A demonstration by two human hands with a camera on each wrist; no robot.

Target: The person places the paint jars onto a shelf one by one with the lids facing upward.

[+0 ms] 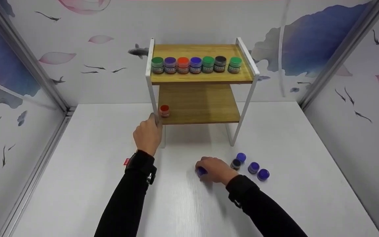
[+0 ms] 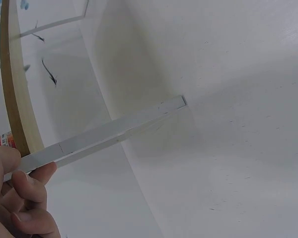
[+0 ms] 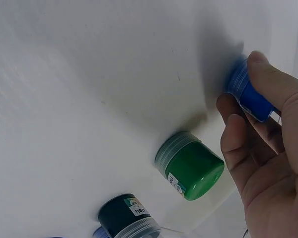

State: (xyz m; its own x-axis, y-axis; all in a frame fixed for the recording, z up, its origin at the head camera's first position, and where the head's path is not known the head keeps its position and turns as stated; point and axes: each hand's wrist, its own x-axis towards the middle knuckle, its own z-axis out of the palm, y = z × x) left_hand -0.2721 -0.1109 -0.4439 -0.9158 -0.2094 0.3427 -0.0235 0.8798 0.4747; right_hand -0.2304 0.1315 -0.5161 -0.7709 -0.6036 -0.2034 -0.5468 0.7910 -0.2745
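My left hand (image 1: 147,135) grips the white front-left post of a small two-tier shelf (image 1: 197,117); in the left wrist view its fingers (image 2: 32,188) curl round the white post (image 2: 109,131). My right hand (image 1: 216,170) pinches a blue paint jar (image 3: 251,91) between thumb and fingers over the white table. Close to that hand, a green paint jar (image 3: 193,166) stands in the right wrist view; the hand hides it in the head view. Beside it is a dark paint jar (image 3: 126,215). On the lower tier's left front corner sits a red-lidded jar (image 1: 164,111).
Several paint jars with green, purple, orange, blue and black lids line the upper tier (image 1: 196,49). Right of my right hand stand a black-lidded jar (image 1: 236,164) and blue-lidded jars (image 1: 263,174). Patterned wall panels (image 1: 196,19) enclose the table (image 1: 77,184) behind and at both sides.
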